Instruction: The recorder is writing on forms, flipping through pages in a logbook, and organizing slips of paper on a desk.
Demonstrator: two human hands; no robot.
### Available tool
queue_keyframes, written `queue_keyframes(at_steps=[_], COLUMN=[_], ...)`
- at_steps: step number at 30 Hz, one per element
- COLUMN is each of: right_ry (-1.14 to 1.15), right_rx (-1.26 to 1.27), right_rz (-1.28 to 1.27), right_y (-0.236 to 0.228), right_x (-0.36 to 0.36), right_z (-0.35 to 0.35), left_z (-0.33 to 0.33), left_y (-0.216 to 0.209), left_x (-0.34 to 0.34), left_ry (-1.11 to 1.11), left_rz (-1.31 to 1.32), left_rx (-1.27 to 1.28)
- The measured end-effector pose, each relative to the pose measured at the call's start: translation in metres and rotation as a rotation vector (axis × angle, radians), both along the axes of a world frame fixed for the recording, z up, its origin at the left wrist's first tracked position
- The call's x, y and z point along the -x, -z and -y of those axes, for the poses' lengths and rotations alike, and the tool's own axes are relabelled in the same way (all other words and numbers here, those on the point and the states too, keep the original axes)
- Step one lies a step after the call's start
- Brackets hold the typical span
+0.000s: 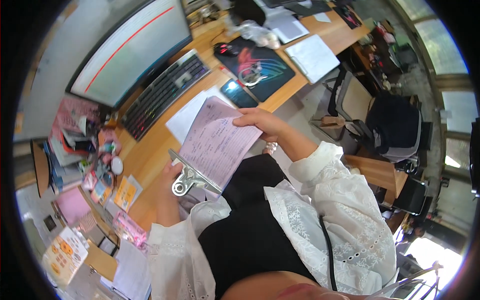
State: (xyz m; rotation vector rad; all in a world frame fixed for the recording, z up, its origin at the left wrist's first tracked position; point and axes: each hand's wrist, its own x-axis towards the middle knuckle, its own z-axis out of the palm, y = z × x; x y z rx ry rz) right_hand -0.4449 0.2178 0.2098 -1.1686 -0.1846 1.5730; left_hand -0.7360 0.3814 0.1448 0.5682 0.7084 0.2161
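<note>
Pink paper, printed with faint form lines, sits pinched at its far edge by the right hand (257, 122): the fingers (245, 120) are curled closed over the top sheet (215, 142), thumb under, lifting it off the stack. The left hand (172, 175) grips the near end of the clipboard (200, 177) from below and to the left, fingers wrapped shut around its edge beside the metal clip (182, 184); how far the thumb comes over cannot be told.

The board's long axis runs from the clip, close to the body, up and away toward the desk (150, 155), tilted to the right. So the sheets fan away from the left hand and toward the right one, which is the nearer to their free end. The clip pins the papers at the low end only; the upper end is loose and bows slightly under the right fingers.

Beyond the paper, a white sheet (187, 117) lies on the wooden desk, touching a dark phone (239, 93). Farther out are a keyboard (165, 92), a monitor (130, 50) and a dark mouse mat (257, 67) with a mouse (226, 49). Left of the board, cluttered pink stationery (105, 160) crowds the desk edge.
</note>
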Motion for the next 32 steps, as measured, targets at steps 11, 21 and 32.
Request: queue_keyframes(at_steps=[11, 21, 32], right_ry=[0.703, 1.213, 0.713], right_rx=[0.141, 0.199, -0.915], right_rz=[-0.219, -0.470, 0.659], right_y=[0.054, 0.076, -0.209], right_x=[-0.203, -0.216, -0.366], right_z=[0.343, 0.514, 0.508], left_z=[0.154, 0.230, 0.218], left_y=[0.003, -0.019, 0.149], left_x=[-0.337, -0.710, -1.027], left_ry=[0.126, 0.277, 0.756], left_rz=[-0.049, 0.180, 0.474], left_rx=[0.027, 0.051, -0.842])
